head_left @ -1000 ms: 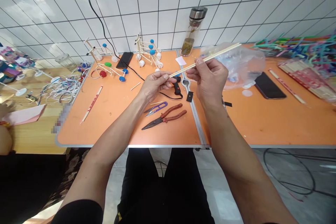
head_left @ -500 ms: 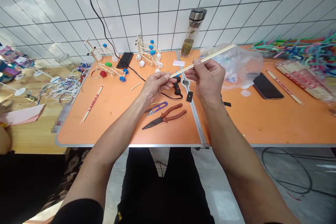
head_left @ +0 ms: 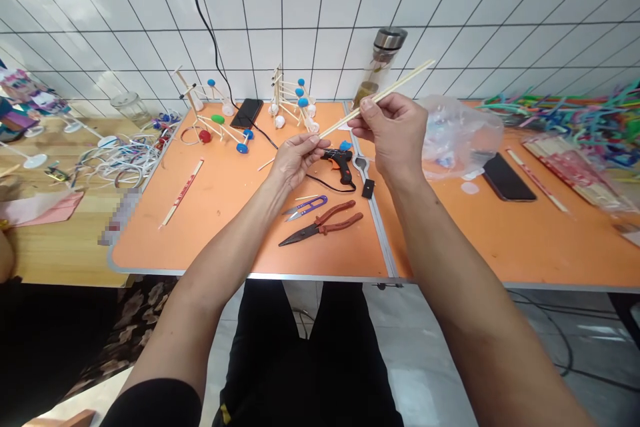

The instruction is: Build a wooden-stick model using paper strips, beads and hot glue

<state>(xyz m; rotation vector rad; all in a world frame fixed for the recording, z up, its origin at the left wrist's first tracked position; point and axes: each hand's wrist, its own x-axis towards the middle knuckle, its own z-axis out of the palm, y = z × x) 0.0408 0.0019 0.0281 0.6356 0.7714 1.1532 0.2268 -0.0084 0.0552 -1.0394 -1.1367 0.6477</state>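
A pair of pale wooden chopsticks (head_left: 407, 80) slants up to the right above the orange table (head_left: 240, 213). My left hand (head_left: 299, 155) pinches their lower end between thumb and fingers. Further up the sticks, my right hand (head_left: 393, 130) is closed around them, thumb on top. Under and between the hands lies a black hot glue gun (head_left: 343, 163) with a blue tip, its cord running left. Closer to me are purple thread snips (head_left: 310, 207) and long-nose pliers (head_left: 320, 223) with red-brown handles.
Two stick models with coloured caps (head_left: 217, 119) stand at the back left, beside a black phone (head_left: 247, 113). A glass bottle (head_left: 383, 57), plastic bag (head_left: 460, 133), second phone (head_left: 509, 177) and wrapped chopsticks (head_left: 575, 163) lie along the back and right. A metal seam (head_left: 380, 233) crosses the table.
The chopsticks' far end has risen and they slant more steeply. Both hands keep their hold. The camera view has shifted slightly.
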